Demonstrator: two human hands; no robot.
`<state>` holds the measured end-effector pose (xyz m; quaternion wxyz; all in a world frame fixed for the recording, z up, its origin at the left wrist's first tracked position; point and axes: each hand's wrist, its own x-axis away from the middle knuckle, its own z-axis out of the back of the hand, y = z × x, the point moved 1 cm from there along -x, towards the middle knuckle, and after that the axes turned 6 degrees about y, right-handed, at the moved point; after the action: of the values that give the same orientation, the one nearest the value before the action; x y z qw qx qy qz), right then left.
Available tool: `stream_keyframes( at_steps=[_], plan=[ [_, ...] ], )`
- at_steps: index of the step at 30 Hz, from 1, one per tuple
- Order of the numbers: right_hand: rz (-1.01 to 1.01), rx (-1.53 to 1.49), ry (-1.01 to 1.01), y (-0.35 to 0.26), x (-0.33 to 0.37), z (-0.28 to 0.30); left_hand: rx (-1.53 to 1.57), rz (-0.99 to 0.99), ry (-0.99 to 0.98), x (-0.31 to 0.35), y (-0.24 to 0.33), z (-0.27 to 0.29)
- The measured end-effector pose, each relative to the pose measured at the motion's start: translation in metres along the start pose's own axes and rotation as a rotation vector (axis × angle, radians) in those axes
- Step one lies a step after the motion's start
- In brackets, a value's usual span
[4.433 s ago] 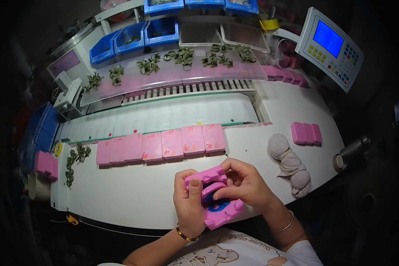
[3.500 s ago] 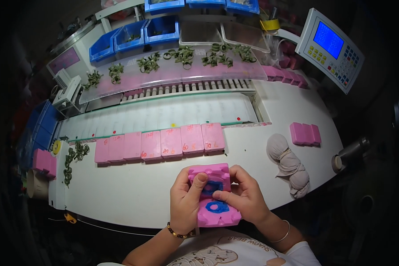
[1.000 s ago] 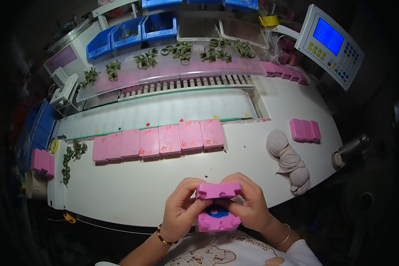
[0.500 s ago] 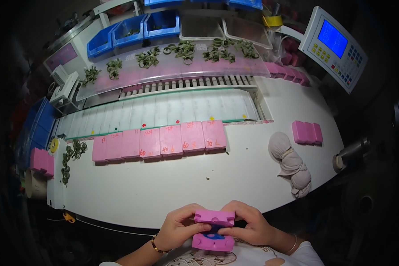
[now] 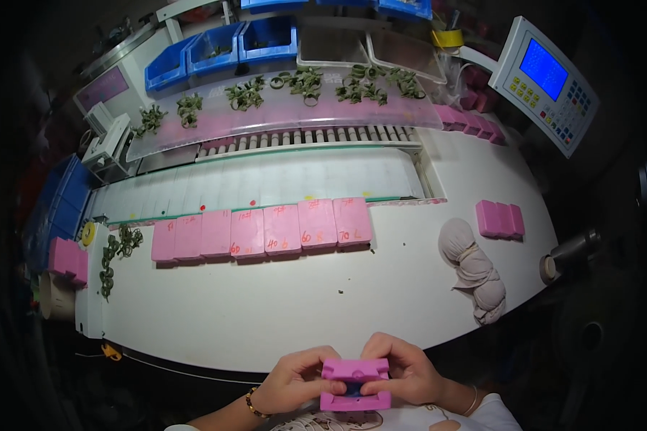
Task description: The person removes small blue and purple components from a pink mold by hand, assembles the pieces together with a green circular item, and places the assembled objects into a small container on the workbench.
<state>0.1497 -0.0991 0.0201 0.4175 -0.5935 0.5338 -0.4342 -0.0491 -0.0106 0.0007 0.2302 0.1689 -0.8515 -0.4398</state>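
Close to my body, past the table's front edge, my left hand (image 5: 295,379) and my right hand (image 5: 408,372) grip a pink rubber mould (image 5: 356,370) from its two sides. Its two halves stand slightly apart, one above the other, still facing each other. Both thumbs press into the gap, the other fingers wrap behind the upper half. Dark blue material (image 5: 354,389) shows between the thumbs; its shape is mostly hidden. On the table ahead, several pink mould blocks (image 5: 282,228) with handwritten marks lie in a row.
Behind the row runs a white conveyor (image 5: 266,176) with coloured dots. Green ring-shaped pieces (image 5: 244,95) lie in clumps on a clear shelf (image 5: 194,133) below blue bins (image 5: 267,39). To the right are a tied cloth bundle (image 5: 471,269), pink blocks (image 5: 499,220) and a control panel (image 5: 544,86).
The mould's halves have come closer together, and less blue shows between them. Coloured dots on the conveyor have shifted left. My hands stay on the mould.
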Motion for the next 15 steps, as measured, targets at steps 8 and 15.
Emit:
stream_keyframes(
  at_steps=[8, 15],
  plan=[
    [0.056, 0.416, 0.136, -0.003, -0.001, 0.004, -0.235, -0.237, 0.269, -0.007, 0.005, -0.011],
    [-0.040, -0.044, -0.009, -0.001, 0.004, 0.007, 0.035, -0.192, -0.083, -0.008, 0.000, 0.003]
  ],
)
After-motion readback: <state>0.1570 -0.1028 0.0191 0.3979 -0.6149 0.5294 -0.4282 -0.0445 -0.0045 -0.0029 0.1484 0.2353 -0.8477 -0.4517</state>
